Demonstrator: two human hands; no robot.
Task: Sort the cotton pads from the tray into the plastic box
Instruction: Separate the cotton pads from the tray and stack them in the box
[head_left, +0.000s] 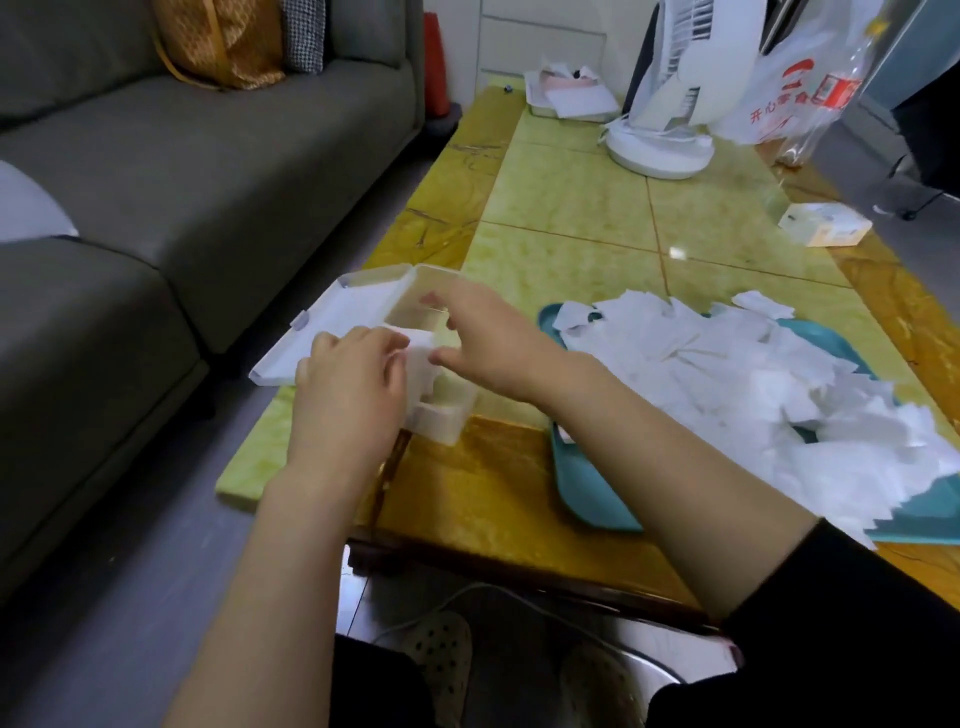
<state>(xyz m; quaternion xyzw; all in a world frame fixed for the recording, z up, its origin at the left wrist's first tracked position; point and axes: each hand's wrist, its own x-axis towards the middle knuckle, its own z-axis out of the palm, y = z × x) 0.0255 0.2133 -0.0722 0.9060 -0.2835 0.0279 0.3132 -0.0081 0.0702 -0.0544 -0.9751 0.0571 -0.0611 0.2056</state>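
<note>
the white bag (795, 88) at the far right of the table (571, 208) bears a red logo and red characters, of which "开心" can be read; the rest is creased and blurred. a small white and orange carton (826, 226) near the right edge has print too small to read.

the pads are thin, white, squarish sheets. most lie in a loose, overlapping heap (727, 374) on a teal tray (587, 483) at the near right, some spilling over its rim. a neat stack (423, 356) of them is in the left hand (348, 384), whose fingers curl round it and hold it upright over the near end of the clear box (447, 423). more pads lie packed in that end of the box.

the box stands at the table's left edge, its white lid (322, 338) hinged open and lying flat toward the grey sofa (182, 171).

the right hand (488, 338) reaches over the box with fingers loosely extended and holds nothing; its thumb tip is just beside the stack, and i cannot tell if it touches.

a white fan (670, 93) stands at the far end.
</note>
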